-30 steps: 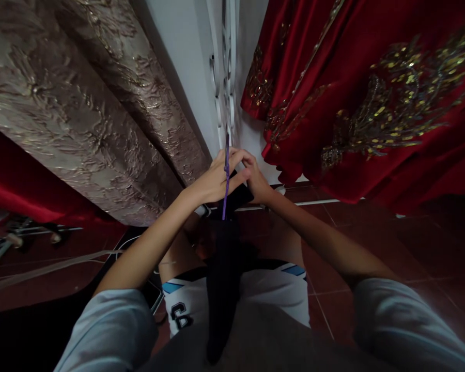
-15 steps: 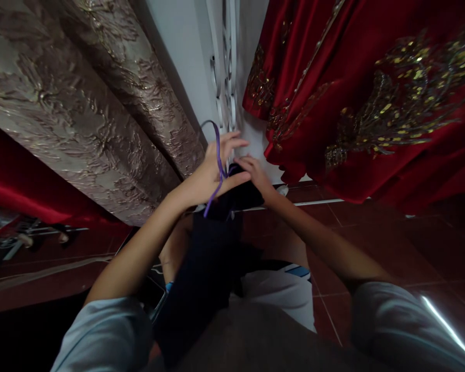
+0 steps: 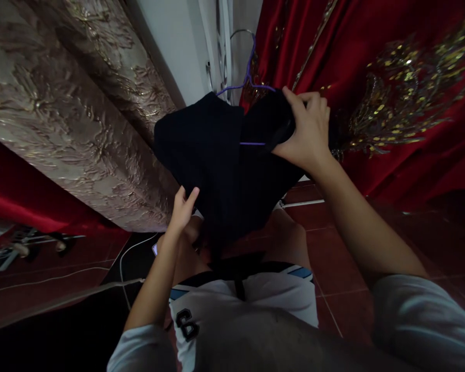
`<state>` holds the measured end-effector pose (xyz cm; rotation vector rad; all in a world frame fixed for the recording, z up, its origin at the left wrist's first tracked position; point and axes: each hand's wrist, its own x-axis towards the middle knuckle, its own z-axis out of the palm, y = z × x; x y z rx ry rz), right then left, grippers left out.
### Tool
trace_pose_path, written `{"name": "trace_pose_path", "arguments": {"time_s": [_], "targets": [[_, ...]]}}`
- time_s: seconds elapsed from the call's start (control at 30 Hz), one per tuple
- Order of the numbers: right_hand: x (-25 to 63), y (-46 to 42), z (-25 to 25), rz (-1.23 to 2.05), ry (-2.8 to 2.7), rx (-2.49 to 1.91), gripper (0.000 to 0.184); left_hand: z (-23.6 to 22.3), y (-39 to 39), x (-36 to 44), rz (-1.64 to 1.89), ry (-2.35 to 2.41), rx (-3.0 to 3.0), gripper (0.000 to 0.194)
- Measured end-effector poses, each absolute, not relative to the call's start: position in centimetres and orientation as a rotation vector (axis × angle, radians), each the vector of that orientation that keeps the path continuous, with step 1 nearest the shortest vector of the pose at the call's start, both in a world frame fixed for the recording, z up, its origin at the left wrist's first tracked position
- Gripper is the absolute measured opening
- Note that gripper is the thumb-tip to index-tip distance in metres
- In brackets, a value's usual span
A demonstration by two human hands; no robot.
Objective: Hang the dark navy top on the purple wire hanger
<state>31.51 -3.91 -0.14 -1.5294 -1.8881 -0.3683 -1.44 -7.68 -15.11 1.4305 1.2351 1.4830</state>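
A dark navy garment [image 3: 205, 139] hangs on a purple wire hanger [image 3: 249, 77] in front of me, its hook pointing up and away. Part of the hanger's lower bar shows at the garment's front opening. My right hand [image 3: 308, 129] grips the garment at its right shoulder, thumb below and fingers above, near the end of the hanger. Lower down, my left hand [image 3: 183, 209] is at the garment's left edge. Its thumb and a finger are stretched apart by the cloth; the other fingers are mostly hidden.
Red satin cloth with gold sequins [image 3: 403, 88] hangs at right, textured beige cloth [image 3: 101, 119] at left. White metal scrollwork [image 3: 222, 46] stands behind the hanger. Below are red floor tiles [image 3: 341, 258], a white cable [image 3: 135, 245] and a dark surface [image 3: 62, 330] at lower left.
The garment, bunched low before, is now raised and spread on the hanger. The hanger has moved up and right from my left wrist. My left hand went down, my right hand up and right.
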Motion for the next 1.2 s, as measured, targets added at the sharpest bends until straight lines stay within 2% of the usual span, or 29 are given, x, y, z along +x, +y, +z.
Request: {"name": "trace_pose_path", "arguments": {"time_s": [0.17, 0.37, 0.53, 0.67, 0.8, 0.93, 1.1, 1.17, 1.2], "targets": [[31.8, -4.6, 0.1, -0.394, -1.865, -1.55, 0.106, -16.3, -8.5, -1.3, 1.581, 1.23, 1.337, 0.048], [31.4, -4.8, 1.0, -0.409, -1.864, -1.505, 0.099, -14.9, -8.4, -1.1, 1.666, 1.154, 1.297, 0.053], [31.1, -4.6, 0.9, -0.388, -2.032, -1.335, 0.11, -15.2, -9.7, -1.2, 1.619, 1.216, 1.138, 0.048], [32.5, -5.4, -0.1, -0.317, -2.118, -1.058, 0.099, -15.5, -11.7, 0.0, 1.649, 1.262, 0.974, 0.05], [31.6, -7.1, -2.2, -0.241, -2.125, -0.943, 0.09, -16.4, -13.6, 1.9, 1.62, 1.225, 0.834, 0.054], [26.7, -8.1, -8.5, -0.013, -1.518, -1.164, 0.096, -17.1, -15.5, 3.7, 1.603, 1.238, 0.804, 0.055], [22.0, -9.9, -18.0, 0.57, -1.096, -1.423, 0.049, -17.6, -17.2, 4.6, 1.626, 1.318, 0.844, 0.047], [21.4, -11.9, -20.1, 0.82, -0.974, -1.437, 0.03, -17.7, -17.5, 4.7, 1.748, 1.407, 0.941, 0.046], [21.3, -13.1, -20.6, 0.935, -0.928, -1.426, 0.027, -17.7, -17.6, 4.8, 1.829, 1.46, 0.995, 0.047]]}}
